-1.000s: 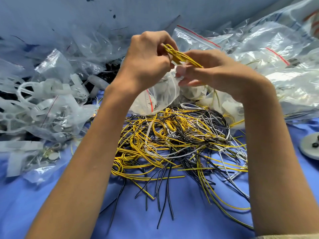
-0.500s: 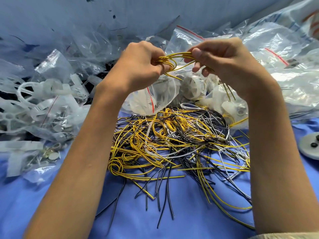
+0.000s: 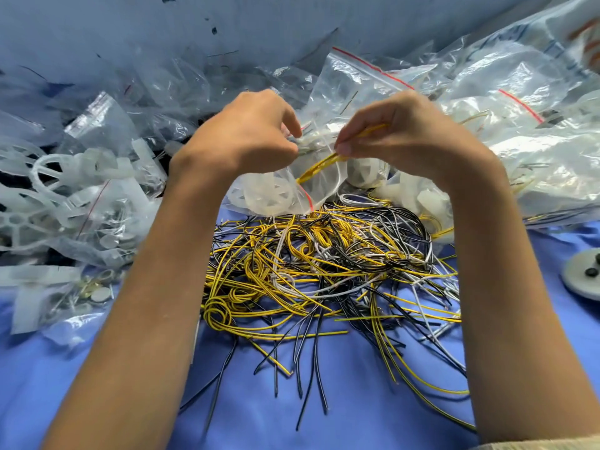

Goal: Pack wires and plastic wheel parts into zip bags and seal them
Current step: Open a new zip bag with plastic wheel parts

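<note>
A small clear zip bag (image 3: pixel 324 185) hangs in the air above the middle of the bench (image 3: pixel 357 414), between the two hands. A white plastic wheel (image 3: pixel 263 198) sits in its lower part, and a red line runs along one edge. A thin bundle of yellow wires (image 3: pixel 319 164) slants down into the bag's open mouth.

The right hand (image 3: pixel 409 131) has its grip clamped on the upper end of that bundle, thumb and fingertips pinching it. The left hand (image 3: pixel 246 134) has its grip closed on the bag's upper edge, with the fingers curled round the plastic.

Directly below the bag lies a loose pile of wires (image 3: pixel 324 264) in yellow, black and white, tangled on the blue cloth that covers the bench. Single strands trail out of it towards the near edge.

To the left is a heap of clear bags (image 3: pixel 97 134) mixed with white plastic wheel parts (image 3: pixel 45 177) and some small metal discs (image 3: pixel 100 293). To the right lie larger crumpled bags (image 3: pixel 519 131) with red seal strips. A grey disc (image 3: pixel 581 280) shows at the right edge.
</note>
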`<action>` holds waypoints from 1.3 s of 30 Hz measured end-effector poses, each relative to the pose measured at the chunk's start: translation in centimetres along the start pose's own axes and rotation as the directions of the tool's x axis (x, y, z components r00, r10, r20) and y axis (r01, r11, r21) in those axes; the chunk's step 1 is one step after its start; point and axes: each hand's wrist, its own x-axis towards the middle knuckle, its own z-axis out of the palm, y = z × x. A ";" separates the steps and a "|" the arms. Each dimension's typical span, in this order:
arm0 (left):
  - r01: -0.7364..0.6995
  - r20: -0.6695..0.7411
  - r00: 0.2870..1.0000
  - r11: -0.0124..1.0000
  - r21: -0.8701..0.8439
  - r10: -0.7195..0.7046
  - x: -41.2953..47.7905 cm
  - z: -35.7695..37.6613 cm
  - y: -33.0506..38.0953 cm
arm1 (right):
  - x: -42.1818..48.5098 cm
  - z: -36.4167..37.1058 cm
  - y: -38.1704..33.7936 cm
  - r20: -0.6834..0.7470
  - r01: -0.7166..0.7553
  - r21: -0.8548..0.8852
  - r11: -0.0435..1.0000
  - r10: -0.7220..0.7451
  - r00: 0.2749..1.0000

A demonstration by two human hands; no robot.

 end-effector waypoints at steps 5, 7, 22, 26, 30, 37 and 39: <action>0.011 -0.012 1.000 1.000 -0.007 -0.011 -0.1 0.3 0.7 | 0.6 1.6 -1.0 -0.006 0.058 0.049 0.997 -0.058 0.998; 0.004 -0.017 1.000 1.000 0.001 -0.004 -0.1 0.3 0.8 | 0.8 2.5 -1.4 0.000 0.091 0.068 0.994 -0.091 0.996; -0.170 0.022 0.985 0.985 -0.008 0.170 0.2 0.7 0.8 | 0.5 3.7 -1.4 0.451 -0.099 -0.538 0.837 0.386 0.805; -0.197 0.000 0.980 0.980 -0.018 0.197 0.2 0.9 1.1 | 0.6 4.4 -1.1 0.413 -0.021 -0.568 0.823 0.307 0.858; -0.186 -0.043 0.982 0.982 -0.040 0.184 0.4 0.5 0.7 | 0.6 4.3 -1.2 0.355 0.026 -0.502 0.864 0.178 0.918; -0.152 -0.117 0.983 0.984 -0.094 0.141 0.7 0.1 -0.3 | 0.8 3.7 -1.7 0.067 0.116 -0.253 0.961 -0.102 0.993; -0.141 -0.125 0.984 0.984 -0.109 0.128 0.8 0.0 -0.5 | 1.0 3.7 -1.6 -0.033 0.119 -0.242 0.963 -0.131 0.991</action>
